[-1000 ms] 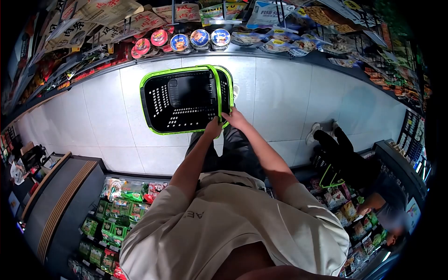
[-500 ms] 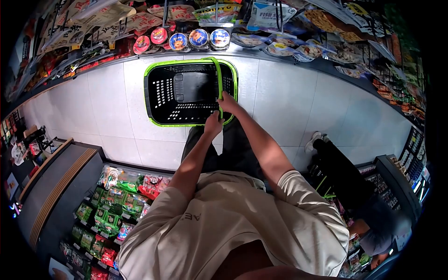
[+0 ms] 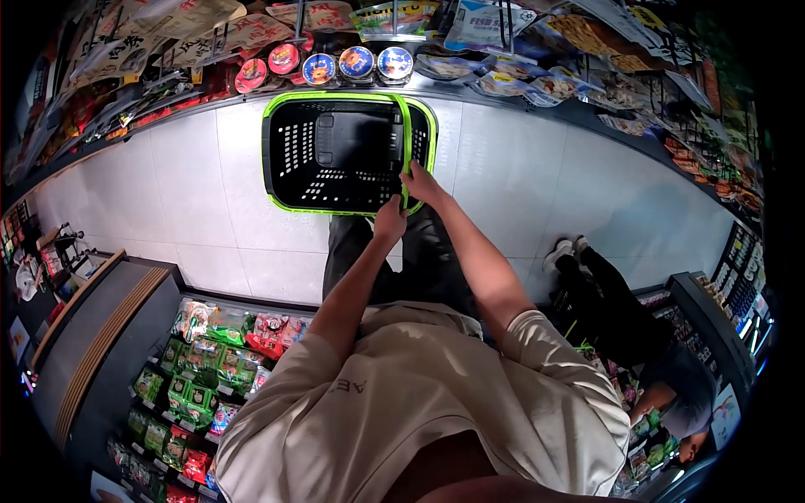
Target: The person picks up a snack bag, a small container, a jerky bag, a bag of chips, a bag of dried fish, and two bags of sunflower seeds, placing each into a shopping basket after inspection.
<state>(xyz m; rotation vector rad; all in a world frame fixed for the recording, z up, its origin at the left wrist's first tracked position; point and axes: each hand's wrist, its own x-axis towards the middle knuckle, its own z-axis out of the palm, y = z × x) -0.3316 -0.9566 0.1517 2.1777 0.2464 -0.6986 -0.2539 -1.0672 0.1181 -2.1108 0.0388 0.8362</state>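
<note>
A black shopping basket with a bright green rim hangs in front of my legs, and nothing lies inside it. Its green handle stands raised across the right part of the basket. My left hand is closed around the near end of this handle, close to the rim. Just beyond it, my right hand has its fingers wrapped round the same handle, a little farther up.
Ahead runs a shelf with snack bags and several round-lidded tubs. Behind me on the left stands a rack of green and red packets. At the right, a person in dark clothes faces other shelves. Pale floor tiles line the aisle.
The basket, with both my hands on its handle, has shifted slightly forward and to the right. The person at the right has changed posture, with an arm lower over the shelf.
</note>
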